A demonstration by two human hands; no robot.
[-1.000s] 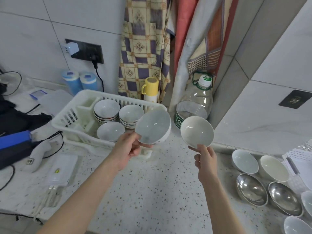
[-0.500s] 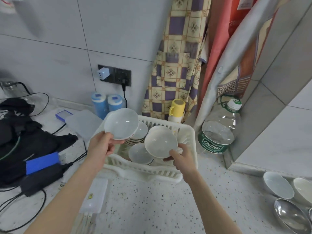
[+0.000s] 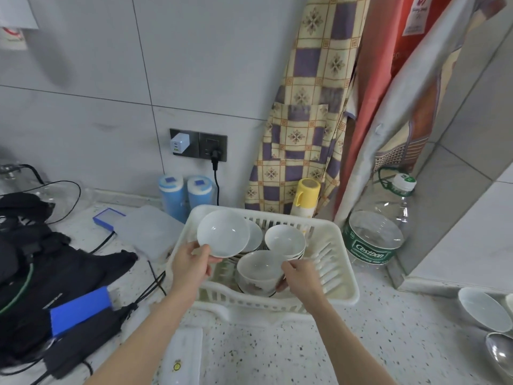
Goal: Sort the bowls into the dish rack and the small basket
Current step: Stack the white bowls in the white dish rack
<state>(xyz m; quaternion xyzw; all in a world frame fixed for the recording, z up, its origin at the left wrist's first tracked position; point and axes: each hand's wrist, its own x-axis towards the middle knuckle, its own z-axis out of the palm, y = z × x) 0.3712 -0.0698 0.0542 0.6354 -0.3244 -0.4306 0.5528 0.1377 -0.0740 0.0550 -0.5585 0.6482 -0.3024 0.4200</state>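
A white plastic dish rack [image 3: 341, 276] stands on the speckled counter and holds stacks of white bowls [image 3: 286, 240]. My left hand [image 3: 190, 266] grips a white bowl [image 3: 222, 232] by its rim, tilted, above the rack's left side. My right hand [image 3: 298, 275] holds the rim of a patterned white bowl [image 3: 259, 269] that rests on a stack at the rack's front. At the far right edge a white bowl [image 3: 483, 308] and a steel bowl [image 3: 501, 354] sit on the counter. No small basket is in view.
A large clear water bottle [image 3: 380, 226] stands right of the rack, a yellow mug [image 3: 306, 194] and two blue canisters [image 3: 184, 195] behind it. Black bags and cables [image 3: 41, 273] with a blue box [image 3: 80, 309] fill the left. Aprons [image 3: 308, 107] hang on the wall.
Both hands carried their bowls left to the rack. The right hand has lowered its bowl onto the front stack; the left bowl now hovers over the rack's left side.
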